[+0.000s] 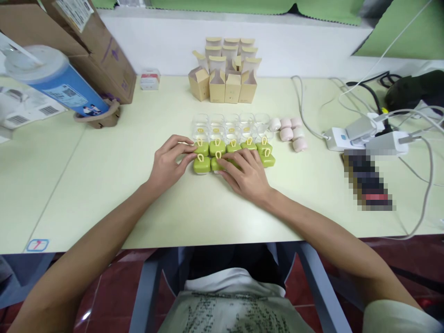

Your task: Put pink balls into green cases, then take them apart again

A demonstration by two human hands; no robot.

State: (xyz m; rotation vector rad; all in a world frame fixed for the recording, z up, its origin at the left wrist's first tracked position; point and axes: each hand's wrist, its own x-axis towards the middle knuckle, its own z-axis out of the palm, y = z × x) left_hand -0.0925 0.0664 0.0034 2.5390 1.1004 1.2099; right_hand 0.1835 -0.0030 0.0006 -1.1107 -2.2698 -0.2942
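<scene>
Several small green cases [201, 164] with yellow loops lie in two rows at the table's middle. My left hand [169, 161] rests at their left end, its fingertips touching the leftmost green cases, fingers slightly curled and apart. My right hand [244, 172] lies flat over the front row, fingers stretched out across the cases and pointing left. Behind them stand several clear plastic cups [231, 125]. Several pink rounded pieces [289, 129] sit to their right.
Small tan cardboard boxes [225, 78], flaps open, stand at the back. A large cardboard carton [86, 41] and a blue-and-white cup [55, 81] are at the left. A power strip [350, 136] with adapters and cables lies at the right, beside a blurred dark object [367, 180].
</scene>
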